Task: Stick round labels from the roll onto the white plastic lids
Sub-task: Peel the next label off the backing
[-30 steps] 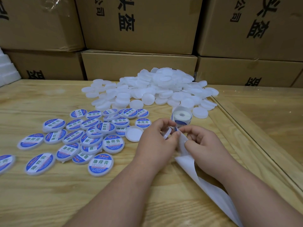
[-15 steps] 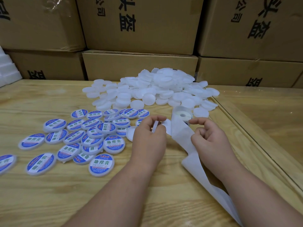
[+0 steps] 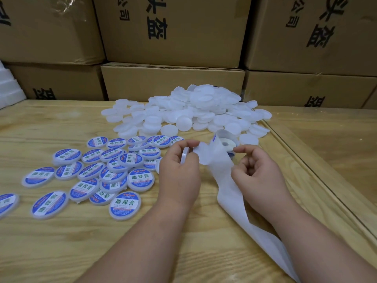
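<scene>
White plastic, a round lid (image 3: 185, 155) stands on edge in the left hand (image 3: 179, 170), pinched between thumb and curled fingers, its face turned away so whether a label already sits on it cannot be told. Just right of that grip the translucent white backing strip (image 3: 228, 180) rises from the small label roll (image 3: 225, 142) and trails down past the right wrist towards the near table edge. A second ago both hands were bunched together low over the strip, peeling; now they have drawn apart and lifted, and the right hand (image 3: 257, 170) has let the strip go, its fingers loosely curled with thumb and forefinger nearly meeting on nothing visible. That suggests the label has passed to the lid side, so pressing it flat is probably the step in hand. Left of the grip lie the finished blue-and-white labelled lids (image 3: 125, 205) scattered on the pale wooden table (image 3: 61, 252); beyond it, well apart, the heap of bare white lids (image 3: 193, 111) waits before the brown cardboard cartons (image 3: 173, 33).
</scene>
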The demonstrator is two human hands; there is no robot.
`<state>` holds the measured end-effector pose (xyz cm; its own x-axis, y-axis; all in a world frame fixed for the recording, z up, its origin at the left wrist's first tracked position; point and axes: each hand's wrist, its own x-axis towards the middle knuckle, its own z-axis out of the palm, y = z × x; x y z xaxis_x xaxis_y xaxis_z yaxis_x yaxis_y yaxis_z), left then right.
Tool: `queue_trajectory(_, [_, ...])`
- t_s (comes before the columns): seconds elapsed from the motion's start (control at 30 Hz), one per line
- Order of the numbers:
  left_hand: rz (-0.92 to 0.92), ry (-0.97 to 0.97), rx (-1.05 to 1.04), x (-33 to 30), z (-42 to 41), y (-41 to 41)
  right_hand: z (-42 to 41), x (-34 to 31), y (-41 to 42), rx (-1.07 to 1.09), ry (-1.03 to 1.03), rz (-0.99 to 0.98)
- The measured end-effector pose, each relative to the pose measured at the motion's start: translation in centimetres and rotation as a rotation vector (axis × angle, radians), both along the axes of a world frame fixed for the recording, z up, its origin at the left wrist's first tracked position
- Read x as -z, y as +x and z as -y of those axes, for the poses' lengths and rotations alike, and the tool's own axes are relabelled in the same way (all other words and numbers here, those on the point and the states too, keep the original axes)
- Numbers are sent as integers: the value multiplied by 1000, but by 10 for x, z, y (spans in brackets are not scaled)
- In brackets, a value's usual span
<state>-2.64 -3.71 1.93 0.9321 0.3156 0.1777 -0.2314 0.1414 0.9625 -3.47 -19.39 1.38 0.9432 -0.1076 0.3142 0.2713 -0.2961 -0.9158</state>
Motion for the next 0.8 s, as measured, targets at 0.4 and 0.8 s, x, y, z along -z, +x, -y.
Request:
queue_trajectory(0.4, [-24, 16, 141, 0, 4, -2, -6, -4, -4, -6, -22, 124])
queue_trajectory(0.8, [-36, 51, 202, -3, 5, -6, -5, -7, -5, 30, -19, 152])
